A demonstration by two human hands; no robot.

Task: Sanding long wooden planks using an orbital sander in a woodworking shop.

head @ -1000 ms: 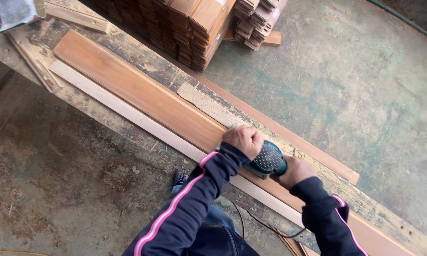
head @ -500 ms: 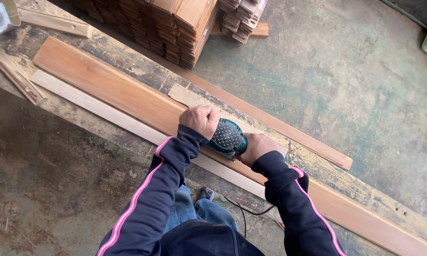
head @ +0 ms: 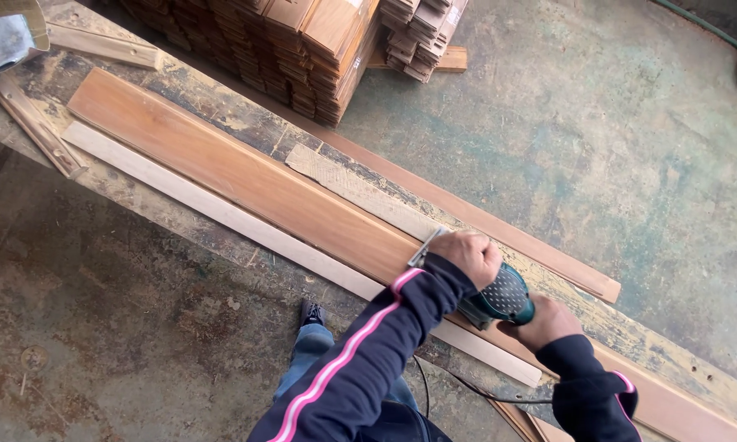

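1. Head view, and the sander [head: 499,301] is mostly buried: only its green, dotted top shows between the two hands, and its sanding face is out of sight against the wood.
2. A metal edge pokes out just ahead of the left hand [head: 468,254]; what it belongs to is hard to make out.
3. The right sleeve runs off the bottom edge, and a black cable [head: 467,385] trails from under the arms down to the floor [head: 123,327].
4. Left hand: fingers curled shut over the front of the sander, knuckles up, pressing on top.
5. Right hand [head: 542,322]: fingers wrapped closed around the rear of the sander, the fingertips themselves hidden beneath the hand.
6. The sander sits on the long reddish board [head: 246,182], towards its near end, on the worktop [head: 180,90].
7. A pale strip [head: 221,211] lies flush along the board's near edge; a worn grey strip [head: 352,187] lies along its far edge.
8. A thinner reddish batten [head: 516,239] runs beyond that, parallel.
9. Stacks of wood pieces [head: 319,49] sit past the worktop, cut off at the top edge.
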